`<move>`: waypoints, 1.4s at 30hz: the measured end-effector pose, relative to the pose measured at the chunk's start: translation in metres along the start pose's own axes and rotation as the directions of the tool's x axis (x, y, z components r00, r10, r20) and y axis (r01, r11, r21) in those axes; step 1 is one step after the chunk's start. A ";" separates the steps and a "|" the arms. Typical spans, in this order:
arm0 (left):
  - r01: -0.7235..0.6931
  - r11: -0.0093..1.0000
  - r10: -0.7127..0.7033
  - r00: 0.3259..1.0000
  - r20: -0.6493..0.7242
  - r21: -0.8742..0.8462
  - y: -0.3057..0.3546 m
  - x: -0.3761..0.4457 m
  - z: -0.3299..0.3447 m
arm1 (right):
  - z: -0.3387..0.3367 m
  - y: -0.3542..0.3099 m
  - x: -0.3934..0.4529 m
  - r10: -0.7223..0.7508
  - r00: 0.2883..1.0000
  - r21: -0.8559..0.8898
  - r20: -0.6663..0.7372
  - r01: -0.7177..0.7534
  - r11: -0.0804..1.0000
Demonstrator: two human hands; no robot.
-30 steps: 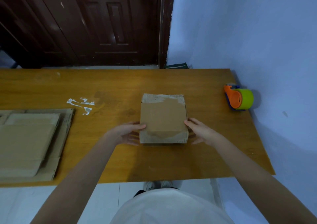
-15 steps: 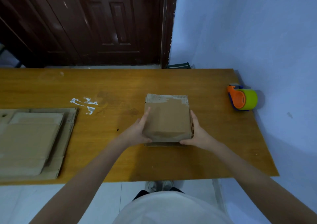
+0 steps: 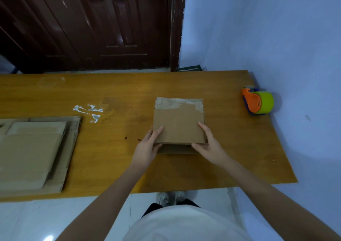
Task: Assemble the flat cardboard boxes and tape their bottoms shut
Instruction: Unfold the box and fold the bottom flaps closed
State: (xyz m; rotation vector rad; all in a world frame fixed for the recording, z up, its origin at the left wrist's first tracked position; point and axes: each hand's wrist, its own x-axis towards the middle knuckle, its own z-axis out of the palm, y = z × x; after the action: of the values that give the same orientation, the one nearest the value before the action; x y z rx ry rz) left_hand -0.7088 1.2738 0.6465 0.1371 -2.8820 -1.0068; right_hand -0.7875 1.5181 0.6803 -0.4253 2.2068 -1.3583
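Observation:
A small brown cardboard box sits in the middle of the wooden table, with torn tape remnants along its far edge. Its near edge is lifted a little off the table. My left hand grips the box's near left corner, thumb on top. My right hand grips the near right corner, thumb on top as well. A stack of flat cardboard boxes lies at the table's left. An orange tape dispenser with a yellow-green roll stands at the far right by the wall.
White tape scraps stick to the table left of the box. A blue wall borders the table's right side and a dark wooden door stands behind it. White floor tiles and my shoes show below the near edge.
My hands went from resting flat beside the box to gripping its near corners. The box's near edge has risen off the table.

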 end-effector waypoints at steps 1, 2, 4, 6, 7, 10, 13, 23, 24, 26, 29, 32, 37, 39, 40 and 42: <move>-0.017 1.000 0.017 0.999 -0.037 0.008 0.000 -0.003 0.001 | 0.003 -0.002 -0.003 0.002 1.000 0.056 -0.011 -0.001 0.998; -0.030 0.999 0.032 0.997 -0.067 0.031 0.000 -0.006 0.001 | 0.006 -0.003 -0.005 0.008 0.999 0.088 -0.031 -0.005 0.996; -0.028 0.994 0.039 0.994 -0.100 0.109 0.001 -0.011 0.002 | 0.014 -0.003 -0.008 0.023 0.995 0.106 -0.098 -0.012 0.994; -0.029 0.984 0.052 0.990 -0.132 0.174 0.002 -0.014 0.003 | 0.018 -0.001 -0.007 0.059 0.984 0.124 -0.167 -0.038 0.992; -0.035 0.981 0.064 0.987 -0.146 0.190 0.001 -0.016 0.004 | 0.018 0.000 -0.006 0.081 0.979 0.128 -0.187 -0.058 0.990; -0.060 0.984 0.087 0.983 -0.160 0.168 -0.004 -0.025 0.011 | 0.017 0.002 -0.004 0.104 0.976 0.094 -0.192 -0.087 0.992; -0.036 0.999 0.041 0.985 -0.169 0.037 -0.002 -0.030 0.015 | 0.014 0.001 -0.003 0.049 0.982 0.026 -0.185 -0.045 0.999; 0.286 0.876 -0.358 0.925 -0.126 -0.389 0.008 -0.016 -0.004 | 0.009 -0.001 0.004 0.036 0.985 -0.109 -0.166 -0.055 0.993; 0.271 0.894 -0.331 0.936 -0.119 -0.356 0.007 -0.013 -0.006 | 0.008 -0.002 0.005 0.042 0.985 -0.114 -0.168 -0.061 0.992; 0.248 0.912 -0.298 0.948 -0.109 -0.328 0.007 -0.006 -0.013 | 0.007 -0.005 0.009 0.046 0.984 -0.124 -0.170 -0.067 0.990; 0.263 0.876 -0.321 0.944 -0.079 -0.405 0.012 0.002 -0.017 | 0.003 -0.008 0.013 0.038 0.987 -0.145 -0.157 -0.061 0.988; 0.265 0.840 -0.344 0.935 -0.088 -0.473 0.017 0.001 -0.013 | 0.002 -0.006 0.014 0.058 0.986 -0.158 -0.154 -0.083 0.984; 0.302 0.792 -0.404 0.911 -0.085 -0.531 0.019 -0.007 -0.005 | 0.005 0.007 0.014 0.069 0.985 -0.167 -0.161 -0.097 0.981; 0.310 0.790 -0.412 0.907 -0.084 -0.529 0.019 -0.011 -0.001 | 0.008 0.010 0.013 0.076 0.982 -0.174 -0.174 -0.107 0.979; 0.316 0.789 -0.416 0.906 -0.079 -0.527 0.019 -0.013 0.000 | 0.010 0.012 0.012 0.082 0.980 -0.177 -0.180 -0.114 0.978; 0.330 0.780 -0.423 0.904 -0.061 -0.531 0.019 -0.018 0.004 | 0.013 0.016 0.008 0.073 0.981 -0.198 -0.179 -0.109 0.974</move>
State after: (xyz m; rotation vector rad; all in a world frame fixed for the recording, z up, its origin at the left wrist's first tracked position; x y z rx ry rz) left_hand -0.6920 1.2930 0.6539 0.7489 -2.3637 -1.6924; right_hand -0.7864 1.5113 0.6591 -0.2849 2.4885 -1.1595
